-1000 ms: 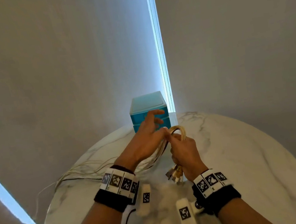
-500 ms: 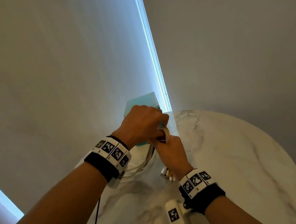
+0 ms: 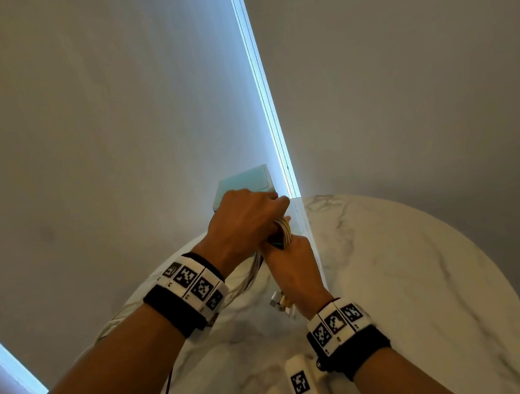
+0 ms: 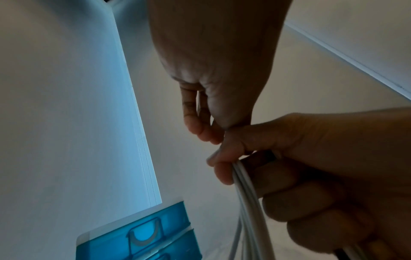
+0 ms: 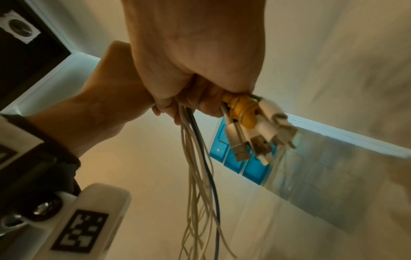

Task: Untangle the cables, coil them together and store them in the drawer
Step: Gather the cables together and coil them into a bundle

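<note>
Fingers [image 5: 206, 105] of right hand [image 3: 293, 269] clamp the cables [image 5: 200, 167] by their plugs, left hand [image 3: 242, 223] curled round the loop just before the blue drawer unit [image 4: 142, 235]: mid-coil, next wrap needs slack fed evenly.

drawer unit [image 3: 243, 182] mostly hidden by left hand [image 3: 242, 223] | cables [image 5: 200, 176] cut off (bottom edge)

Round white marble table [image 3: 399, 277], grey wall [image 3: 88, 121], bright vertical window strip [image 3: 259, 78] with bead cord
</note>
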Motion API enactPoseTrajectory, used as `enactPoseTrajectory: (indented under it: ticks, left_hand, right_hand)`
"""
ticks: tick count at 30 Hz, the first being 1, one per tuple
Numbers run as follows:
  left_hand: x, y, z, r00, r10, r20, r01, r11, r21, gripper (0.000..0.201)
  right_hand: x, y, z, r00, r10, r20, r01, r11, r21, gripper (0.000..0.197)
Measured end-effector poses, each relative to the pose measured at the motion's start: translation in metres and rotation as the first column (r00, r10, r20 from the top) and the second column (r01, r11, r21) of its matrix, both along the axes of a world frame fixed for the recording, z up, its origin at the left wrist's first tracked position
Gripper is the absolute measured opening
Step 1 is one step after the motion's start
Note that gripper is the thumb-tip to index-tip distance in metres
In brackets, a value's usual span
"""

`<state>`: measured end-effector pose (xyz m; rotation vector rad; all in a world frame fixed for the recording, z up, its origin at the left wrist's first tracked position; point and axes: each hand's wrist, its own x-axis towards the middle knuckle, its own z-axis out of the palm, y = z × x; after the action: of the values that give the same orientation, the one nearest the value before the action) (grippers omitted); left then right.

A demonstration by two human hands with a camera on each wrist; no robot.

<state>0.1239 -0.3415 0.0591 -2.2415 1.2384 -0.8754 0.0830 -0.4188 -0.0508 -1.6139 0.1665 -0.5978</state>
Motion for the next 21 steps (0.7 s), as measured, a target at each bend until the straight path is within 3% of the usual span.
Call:
enactPoseTrajectory:
  ticks: [5,10,15,21]
  left_hand:
    - [-0.005,0.011,0.009,1.000,0.005,0.011,-0.005,1.000,-0.018,0.041]
    - [-0.006,0.009,0.001,0.996,0.055,-0.068,-0.054,0.998,0.012,0.033]
    - [-0.010,0.013,0.003,0.993,0.082,-0.085,-0.085,0.996,-0.038,0.030]
    - [-0.011,0.017,0.000,0.995,0.045,-0.089,-0.048,0.998,-0.031,0.028]
  right_hand:
    - [-0.007,0.005,0.008,0.997,0.079,-0.012,-0.076,0.989,0.130,0.027]
    - [-0.015,0.008,0.005,0.959,0.228,-0.170,-0.175,0.944,0.281,0.034]
    - [-0.012,0.006,-0.002,0.934,0.286,-0.216,-0.238,0.946,0.222,0.027]
    - [-0.007,0.012,-0.013,0.952,0.237,-0.196,-0.222,0.971,0.093,0.039]
